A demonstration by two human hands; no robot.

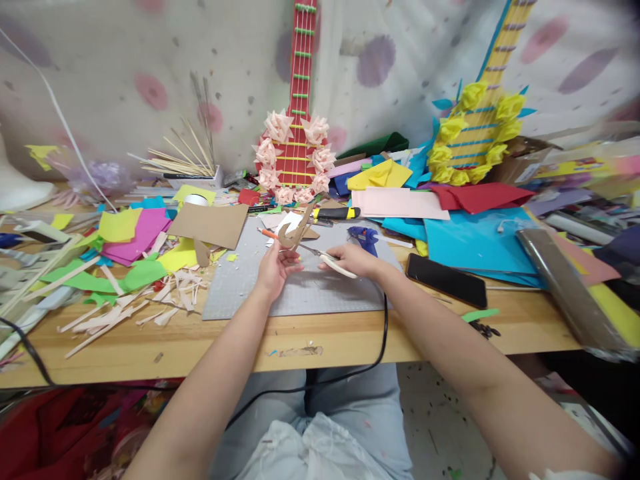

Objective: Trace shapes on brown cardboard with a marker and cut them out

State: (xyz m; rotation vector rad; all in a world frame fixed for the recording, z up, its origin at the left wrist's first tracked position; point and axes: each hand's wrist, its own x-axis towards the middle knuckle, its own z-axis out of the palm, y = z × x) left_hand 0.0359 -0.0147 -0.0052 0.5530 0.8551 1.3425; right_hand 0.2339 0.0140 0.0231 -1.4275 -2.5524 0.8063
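our left hand pinches the cardboard above the mat; our right hand grips the scissors. blades near our fingers could nick them if the piece twists.

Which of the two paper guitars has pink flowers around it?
The red guitar behind the cutting mat; the yellow-and-blue guitar at right carries yellow flowers.
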